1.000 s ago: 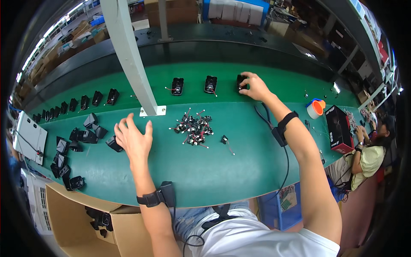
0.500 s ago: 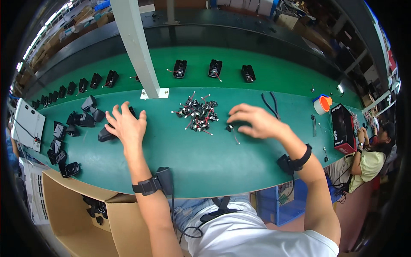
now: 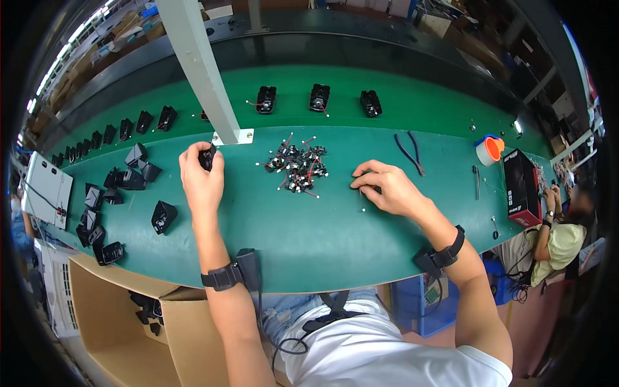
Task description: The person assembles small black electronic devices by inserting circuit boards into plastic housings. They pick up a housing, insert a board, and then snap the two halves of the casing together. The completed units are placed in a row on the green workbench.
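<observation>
My left hand (image 3: 201, 182) is closed around a black plastic housing (image 3: 207, 157), whose upper part shows between thumb and fingers. Right of the middle, my right hand (image 3: 392, 188) pinches a small black part with a thin wire (image 3: 362, 208); the fingers hide most of the part. Between the hands lies a heap of small black wired parts (image 3: 298, 166) with red leads and white connectors. An angular black housing (image 3: 164, 217) rests alone on the green table (image 3: 309, 238), below and left of my left hand.
More black housings (image 3: 133, 178) lie loosely at the left. Along the far green strip stands a row of housings (image 3: 318, 98). A grey post (image 3: 203, 71) rises behind my left hand. Pliers (image 3: 411, 155), an orange-and-white roll (image 3: 490, 149) and a black box (image 3: 521, 187) sit right; another person works beyond.
My left hand has closed on a black housing and lifted it off the table, leaving the angular one behind. My right fingers have closed on the small wired part.
</observation>
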### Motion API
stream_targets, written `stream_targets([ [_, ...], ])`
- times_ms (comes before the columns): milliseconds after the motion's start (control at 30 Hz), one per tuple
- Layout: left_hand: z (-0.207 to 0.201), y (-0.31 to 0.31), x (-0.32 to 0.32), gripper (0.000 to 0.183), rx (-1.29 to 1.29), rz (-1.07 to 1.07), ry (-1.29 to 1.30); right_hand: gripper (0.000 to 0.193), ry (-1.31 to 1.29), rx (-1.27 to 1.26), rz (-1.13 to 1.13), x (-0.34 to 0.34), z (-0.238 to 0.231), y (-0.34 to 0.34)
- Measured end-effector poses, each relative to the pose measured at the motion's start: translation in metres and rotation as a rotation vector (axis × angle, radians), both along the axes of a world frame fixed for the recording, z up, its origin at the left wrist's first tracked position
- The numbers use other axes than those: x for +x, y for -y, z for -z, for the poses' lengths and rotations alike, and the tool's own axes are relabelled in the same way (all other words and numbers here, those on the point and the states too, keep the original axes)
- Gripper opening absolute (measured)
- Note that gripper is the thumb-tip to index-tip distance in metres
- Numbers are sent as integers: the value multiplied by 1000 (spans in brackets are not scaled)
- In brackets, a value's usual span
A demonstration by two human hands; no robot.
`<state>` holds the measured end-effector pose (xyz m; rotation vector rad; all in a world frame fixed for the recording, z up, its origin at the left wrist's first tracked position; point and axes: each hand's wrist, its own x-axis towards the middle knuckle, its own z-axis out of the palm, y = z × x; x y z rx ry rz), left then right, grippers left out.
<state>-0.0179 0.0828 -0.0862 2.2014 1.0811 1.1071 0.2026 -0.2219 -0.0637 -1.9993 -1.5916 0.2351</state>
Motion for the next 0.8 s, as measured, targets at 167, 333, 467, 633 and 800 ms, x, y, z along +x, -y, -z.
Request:
stream_targets([
  [167,-27,43,20,44,-378,514,439,13,-80,36,4,2,8,7],
  [333,-33,86,38,66,-593,1016,340,15,-146,125,50,0,15,10],
  [467,-25,108,45,60,-472,1152,108,15,-524,156,205,-3,14,10],
  [633,-29,124,50,65,-299,1070,23,9,-804,424,160,-22,-12,5],
  [800,-29,123,47,76,-450,1048,150,11,-432,493,23,-40,-39,-10],
])
